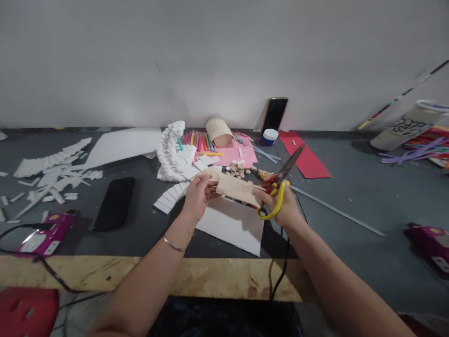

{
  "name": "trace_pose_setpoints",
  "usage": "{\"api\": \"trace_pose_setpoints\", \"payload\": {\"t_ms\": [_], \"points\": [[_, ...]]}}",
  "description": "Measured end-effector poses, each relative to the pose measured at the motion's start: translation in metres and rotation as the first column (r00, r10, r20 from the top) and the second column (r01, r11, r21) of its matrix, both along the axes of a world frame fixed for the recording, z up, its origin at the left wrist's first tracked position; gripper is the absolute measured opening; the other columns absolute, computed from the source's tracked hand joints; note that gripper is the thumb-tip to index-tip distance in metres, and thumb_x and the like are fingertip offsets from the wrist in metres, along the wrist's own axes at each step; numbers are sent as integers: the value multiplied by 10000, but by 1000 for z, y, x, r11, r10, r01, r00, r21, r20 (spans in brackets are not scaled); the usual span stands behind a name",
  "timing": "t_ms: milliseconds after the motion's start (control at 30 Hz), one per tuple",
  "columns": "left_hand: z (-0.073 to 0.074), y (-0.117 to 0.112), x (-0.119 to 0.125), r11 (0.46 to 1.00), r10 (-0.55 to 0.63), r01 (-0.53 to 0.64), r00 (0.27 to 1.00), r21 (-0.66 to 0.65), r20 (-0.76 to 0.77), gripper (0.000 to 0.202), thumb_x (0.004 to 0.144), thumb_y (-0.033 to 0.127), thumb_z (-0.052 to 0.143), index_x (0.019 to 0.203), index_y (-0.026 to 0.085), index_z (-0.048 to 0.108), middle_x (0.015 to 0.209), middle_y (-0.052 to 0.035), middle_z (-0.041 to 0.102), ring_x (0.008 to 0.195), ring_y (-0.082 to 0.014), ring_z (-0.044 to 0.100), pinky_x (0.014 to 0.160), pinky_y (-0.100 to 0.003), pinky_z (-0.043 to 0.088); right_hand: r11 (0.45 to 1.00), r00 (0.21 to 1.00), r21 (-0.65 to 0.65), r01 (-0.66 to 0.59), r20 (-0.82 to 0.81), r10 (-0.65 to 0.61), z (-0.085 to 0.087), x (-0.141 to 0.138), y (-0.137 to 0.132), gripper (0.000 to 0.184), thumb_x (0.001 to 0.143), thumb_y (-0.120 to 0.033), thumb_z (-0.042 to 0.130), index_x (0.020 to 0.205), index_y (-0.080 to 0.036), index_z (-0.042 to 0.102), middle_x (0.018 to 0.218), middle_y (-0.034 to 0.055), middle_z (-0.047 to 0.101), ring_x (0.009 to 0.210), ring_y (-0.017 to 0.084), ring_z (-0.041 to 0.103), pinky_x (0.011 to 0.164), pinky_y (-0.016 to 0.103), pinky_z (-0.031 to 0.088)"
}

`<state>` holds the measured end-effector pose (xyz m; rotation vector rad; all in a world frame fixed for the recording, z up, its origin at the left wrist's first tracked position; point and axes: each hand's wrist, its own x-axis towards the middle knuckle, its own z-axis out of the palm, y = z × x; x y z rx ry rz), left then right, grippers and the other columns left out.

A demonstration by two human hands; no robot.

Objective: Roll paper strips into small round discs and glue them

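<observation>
On the grey table (pixel 351 196), left: white scraps (pixel 52 173), a white sheet (pixel 122 146) behind, a black phone (pixel 114 203) lying flat, a magenta glue gun (pixel 45 234) near the edge. Middle: ruffled white paper (pixel 171 152), markers (pixel 198 140) and a cardboard roll (pixel 219 131) by pink paper (pixel 231 154), wooden discs (pixel 236 169) just in front. Against the wall: a second phone (pixel 274 114), a blue-lidded jar (pixel 270 136) at its foot. Right: red paper (pixel 307 159), a tipped cup (pixel 407 126), another glue gun (pixel 430 241).

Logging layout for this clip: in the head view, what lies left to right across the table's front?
Pink tool, black phone, left hand, tan strip, right hand holding scissors, second pink tool.
</observation>
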<state>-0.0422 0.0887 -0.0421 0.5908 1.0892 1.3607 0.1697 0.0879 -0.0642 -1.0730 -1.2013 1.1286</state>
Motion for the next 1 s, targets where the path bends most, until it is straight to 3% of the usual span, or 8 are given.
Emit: {"api": "trace_pose_setpoints", "payload": {"t_ms": [100,200,333,400,600,767,900,1000], "points": [[3,-6,13,995,-89,98,964,-23,251,362,735,465,745,827,146,599,696,-44,675,674,-166,674,705,-317,577,984,989,92,149,-9,-149,2,-14,-3,429,705,-354,781,994,-261,478,787,-42,563,641,125,554,579,263,458],[5,-15,34,970,-236,243,912,21,337,395,663,421,814,887,133,663,831,-76,718,767,-174,682,762,-306,558,969,982,168,184,21,-190,7,-29,-9,438,693,-346,786,981,-254,469,806,-28,586,690,147,593,619,289,494],[8,-18,41,988,-136,120,974,96,180,399,613,362,841,894,115,701,869,-92,736,809,-210,685,769,-315,534,992,995,108,72,55,-78,18,-29,-15,441,695,-402,781,939,-248,448,805,-11,617,636,150,602,546,285,493],[9,-16,33,981,-174,173,985,88,10,397,621,376,828,893,109,714,844,-99,739,787,-228,684,742,-329,526,999,1000,42,-16,18,15,27,-24,-13,453,713,-433,765,968,-260,432,851,3,638,631,152,611,508,276,484],[13,-15,17,917,-298,384,839,106,-455,315,677,293,771,954,148,738,955,-76,740,907,-240,665,776,-306,508,946,946,-47,-319,35,321,51,-27,7,481,628,-389,824,928,-272,468,639,-89,486,457,90,462,431,241,401],[13,-23,21,928,-344,373,878,24,-333,473,694,404,766,1079,149,665,1002,-116,727,809,-227,695,624,-290,541,978,982,95,-187,10,187,47,-44,23,437,616,-330,828,906,-255,509,724,-64,503,582,91,487,504,226,423],[8,-31,22,942,-330,334,904,-33,-270,485,688,347,767,1090,140,590,839,-113,728,598,-205,693,478,-249,493,987,986,37,-159,-38,160,47,-47,32,465,624,-342,825,942,-272,494,725,-64,501,532,94,489,457,240,424],[8,-35,20,952,-300,305,905,-29,-302,504,654,295,788,1070,136,552,764,-88,714,581,-197,680,517,-269,508,988,987,26,-154,-43,155,49,-45,36,474,635,-372,818,963,-281,487,721,-66,502,474,89,473,415,248,414]]}}
